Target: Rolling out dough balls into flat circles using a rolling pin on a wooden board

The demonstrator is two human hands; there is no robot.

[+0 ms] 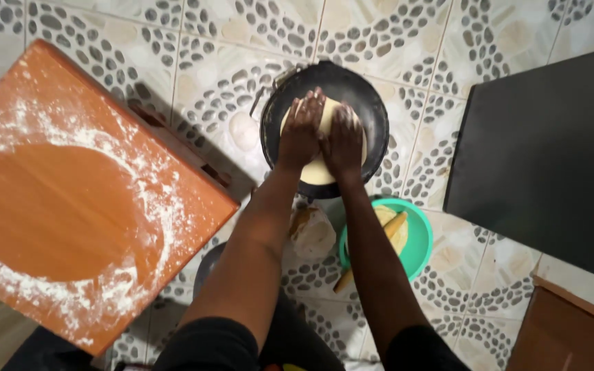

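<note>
From the head view, the left hand (302,130) and right hand (344,143) lie flat, side by side, fingers close together and pressed onto the pale round flatbread (322,172) in the black pan (377,113) on the tiled floor. Laying it well likely means pressing evenly from middle to rim; a floured board (70,199) sits left, a green bowl (421,240) just below the pan

A pale cream dough round (319,172) lies in a black round pan (372,110). At eight o'clock, an orange wooden board (56,206) is dusted white. At five o'clock sits a green bowl (419,240). The floor tiles (228,75) show grey pebble patterns on cream.
</note>
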